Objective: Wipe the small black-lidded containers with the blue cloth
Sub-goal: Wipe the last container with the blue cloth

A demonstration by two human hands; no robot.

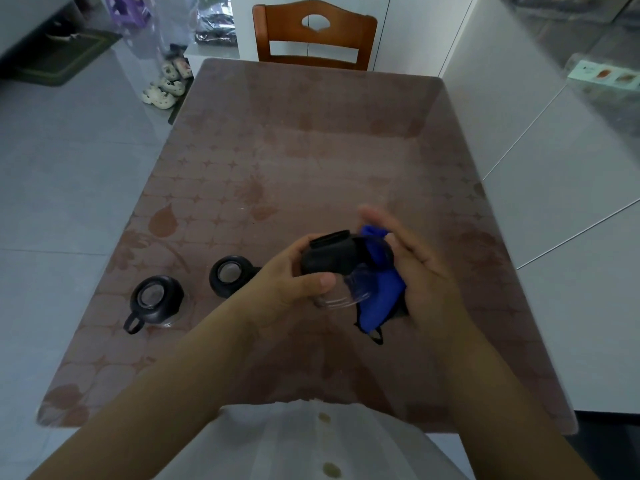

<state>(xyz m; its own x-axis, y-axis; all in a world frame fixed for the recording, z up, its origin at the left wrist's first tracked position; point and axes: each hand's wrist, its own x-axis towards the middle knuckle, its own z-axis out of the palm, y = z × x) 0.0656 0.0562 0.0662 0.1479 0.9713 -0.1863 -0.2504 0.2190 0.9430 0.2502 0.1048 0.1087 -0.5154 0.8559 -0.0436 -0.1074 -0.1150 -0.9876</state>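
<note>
Head view. Person stands at the near edge of the counter (311, 150), which carries a brownish patterned cover with leaf and star motifs.

Left hand (294, 271): grip closed around a small container (332, 254), fingers wrapped over the far side of its black lid, thumb on the near side. Container is held above the counter, tipped so the lid points up and away; its clear lower body (349, 292) shows below the thumb, toward the right hand.

Right hand (422, 271): holds the blue cloth (381, 292) bunched in the palm, pressed against the container's right side. Fingers partly extended and blurred; grip loose around the cloth rather than a tight fist. A dark strap or loop (377, 336) hangs out below the cloth; I cannot tell whether it belongs to the cloth or the container.

Two more black-lidded containers stand on the counter to the left of the hands. The nearer-left one (156, 299) sits close to the counter's left edge, its loop handle pointing toward the person. The second (230, 275) stands just beside the left wrist, partly hidden by it. The two are apart from each other, both upright with lids on.

Far end of counter: a wooden chair (313, 36) pushed up to it. On the floor to the left, a pair of light-coloured shoes (166, 88) and a dark mat (65, 57).
</note>
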